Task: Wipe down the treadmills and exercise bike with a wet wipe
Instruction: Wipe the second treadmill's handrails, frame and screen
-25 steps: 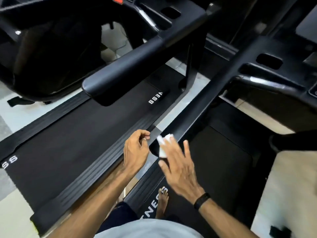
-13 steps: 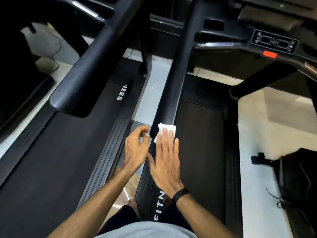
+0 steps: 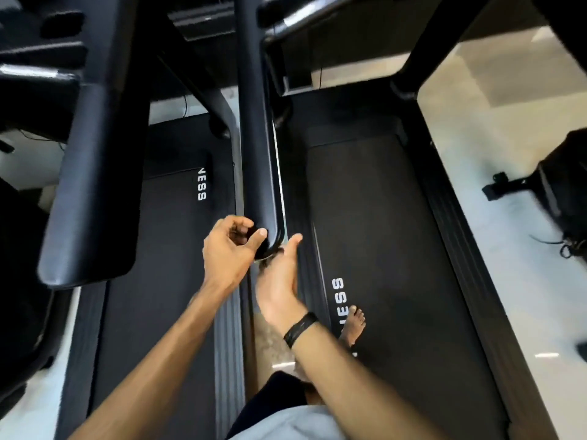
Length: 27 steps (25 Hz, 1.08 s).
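Two treadmills: seen side by side from above, a narrow strip of floor (image 3: 270, 344) between them.
Left treadmill (image 3: 152, 281): dark belt, white lettering near its front, a broad black handrail (image 3: 92, 185) overhanging its left side.
Right treadmill (image 3: 397, 249): dark belt, white lettering along its left edge, ribbed side rail on its right.
Middle handrail (image 3: 257, 122): long black bar, run down the centre of the view, rounded end nearest the person.
Left hand (image 3: 230, 249): placed at the left of the rail's rounded end; fingers curled, thumb tip laid against the rail end. Whether anything is held inside the curl cannot be told.
Right hand (image 3: 279, 281): placed just under and right of the rail end, palm turned inward, thumb raised beside the rail; fingers are hidden beneath the rail, so their spread cannot be told.
Wet wipe: not visible; location cannot be told, possibly covered by the hands or rail.
Wristband (image 3: 300, 330): black, worn on the right wrist.
Bare foot (image 3: 352, 325): set on the right treadmill's belt, next to the lettering.
Black bag (image 3: 562, 192): lying on the pale floor at far right, well apart from the hands.
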Each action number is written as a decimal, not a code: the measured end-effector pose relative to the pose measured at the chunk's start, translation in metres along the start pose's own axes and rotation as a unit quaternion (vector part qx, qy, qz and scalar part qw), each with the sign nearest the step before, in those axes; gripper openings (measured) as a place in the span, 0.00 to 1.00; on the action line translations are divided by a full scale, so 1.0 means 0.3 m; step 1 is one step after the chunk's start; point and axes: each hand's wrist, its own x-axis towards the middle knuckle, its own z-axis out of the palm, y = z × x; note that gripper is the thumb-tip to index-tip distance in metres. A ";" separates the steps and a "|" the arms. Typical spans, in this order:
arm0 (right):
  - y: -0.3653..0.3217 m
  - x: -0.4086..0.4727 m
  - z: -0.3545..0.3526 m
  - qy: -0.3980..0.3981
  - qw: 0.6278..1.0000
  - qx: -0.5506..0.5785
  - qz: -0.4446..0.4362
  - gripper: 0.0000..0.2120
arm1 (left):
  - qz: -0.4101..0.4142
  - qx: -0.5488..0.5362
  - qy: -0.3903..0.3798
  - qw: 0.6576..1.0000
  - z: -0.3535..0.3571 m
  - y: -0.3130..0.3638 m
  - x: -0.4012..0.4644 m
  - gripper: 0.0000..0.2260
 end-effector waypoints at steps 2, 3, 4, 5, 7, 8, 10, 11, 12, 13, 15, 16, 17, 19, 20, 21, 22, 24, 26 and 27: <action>-0.055 0.045 -0.006 0.021 0.993 0.099 0.065 0.45 | -0.021 0.006 -0.039 0.999 -0.010 0.020 0.034 0.08; -0.073 0.042 -0.017 0.020 0.988 0.128 0.084 0.44 | -0.031 0.000 -0.060 0.998 -0.021 0.024 0.047 0.08; -0.090 0.026 -0.024 0.005 0.987 0.132 0.096 0.43 | -0.036 -0.002 -0.079 0.996 -0.035 0.032 0.056 0.08; -0.097 0.009 -0.030 -0.003 0.988 0.121 0.101 0.44 | -0.042 0.003 -0.099 0.994 -0.042 0.037 0.070 0.08; -0.103 0.028 -0.043 0.020 0.993 0.080 0.087 0.44 | -0.053 0.008 -0.122 0.991 -0.048 0.050 0.094 0.09; -0.099 0.056 -0.049 0.038 0.993 0.078 0.086 0.43 | -0.049 0.012 -0.133 0.990 -0.050 0.061 0.097 0.11; -0.118 0.081 -0.048 0.040 0.992 0.067 0.095 0.48 | -0.002 0.057 -0.149 0.987 -0.056 0.088 0.115 0.20; -0.123 0.058 -0.038 0.019 0.995 0.031 0.091 0.51 | 0.037 0.086 -0.159 0.983 -0.057 0.096 0.125 0.25; -0.100 0.027 -0.030 -0.015 0.996 0.006 0.087 0.52 | 0.068 0.103 -0.161 0.979 -0.052 0.101 0.135 0.28; -0.090 -0.008 -0.016 -0.039 0.995 0.003 0.087 0.51 | 0.085 0.102 -0.152 0.979 -0.034 0.109 0.147 0.29; -0.072 -0.031 -0.023 -0.044 0.999 0.017 0.022 0.43 | 0.060 0.057 -0.110 0.990 0.036 0.145 0.180 0.25; -0.076 0.000 -0.045 -0.057 0.998 -0.013 -0.020 0.40 | 0.045 0.045 -0.088 0.994 0.084 0.162 0.201 0.23; -0.080 0.033 -0.074 -0.068 0.996 -0.040 -0.044 0.39 | 0.039 0.054 -0.066 0.996 0.132 0.173 0.221 0.23; -0.066 0.063 -0.129 -0.097 0.991 -0.091 -0.034 0.41 | 0.045 0.081 -0.030 0.995 0.203 0.171 0.243 0.27; -0.032 0.045 -0.143 -0.108 0.988 -0.103 -0.044 0.39 | 0.051 0.088 -0.014 0.995 0.220 0.159 0.251 0.27; -0.011 -0.002 -0.148 -0.118 0.983 -0.126 -0.066 0.36 | 0.054 0.089 0.001 0.995 0.232 0.151 0.259 0.26; 0.002 -0.069 -0.144 -0.137 0.976 -0.144 -0.089 0.37 | 0.055 0.084 0.011 0.995 0.233 0.139 0.263 0.25; -0.014 -0.148 -0.123 -0.149 0.960 -0.183 -0.148 0.41 | 0.054 0.059 0.017 0.997 0.227 0.120 0.263 0.24; -0.026 -0.058 -0.126 -0.130 0.937 -0.237 -0.220 0.40 | 0.061 0.033 0.023 0.997 0.219 0.111 0.258 0.24; -0.048 0.012 -0.130 -0.128 0.932 -0.254 -0.226 0.39 | 0.064 0.025 0.027 0.997 0.219 0.109 0.259 0.25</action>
